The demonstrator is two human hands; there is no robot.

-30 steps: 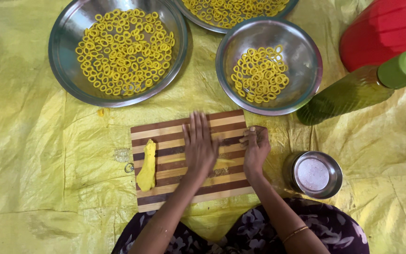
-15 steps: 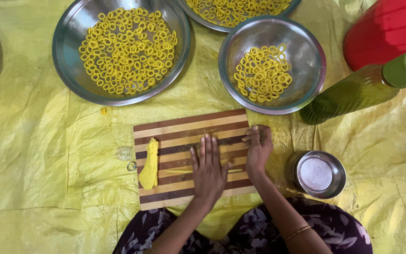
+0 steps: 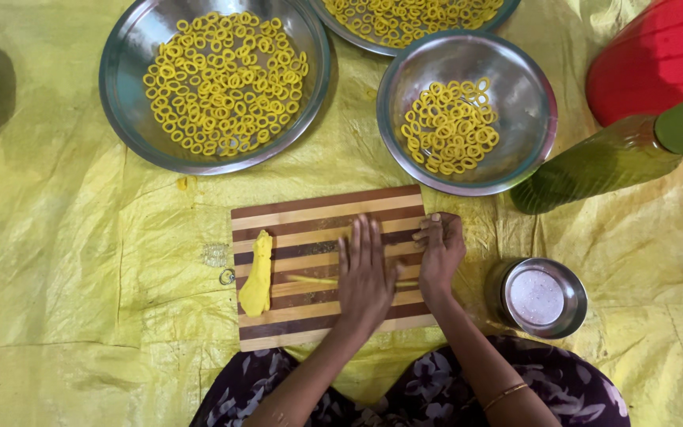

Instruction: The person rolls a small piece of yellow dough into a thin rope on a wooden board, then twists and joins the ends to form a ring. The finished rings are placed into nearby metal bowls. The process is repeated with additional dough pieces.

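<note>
A striped wooden board (image 3: 318, 217) lies on the yellow sheet in front of me. My left hand (image 3: 367, 273) rests flat on it, fingers stretched out, pressing on a thin yellow dough rope (image 3: 310, 279) that sticks out to its left. My right hand (image 3: 439, 247) sits at the board's right edge with its fingers curled in, touching the board. I cannot see whether it holds anything. A lump of yellow dough (image 3: 257, 275) lies on the left part of the board, apart from both hands.
Steel bowls of yellow dough rings stand beyond the board: a large one (image 3: 128, 119), a smaller one (image 3: 531, 142), and another (image 3: 357, 41) at the top. A small steel cup (image 3: 575, 304), a green bottle (image 3: 610, 162) and a red container (image 3: 658, 55) are on the right.
My left hand has slid along the board toward me and slightly right, and a thin dough rope now shows beside it. My right hand has stayed at the board's right edge.
</note>
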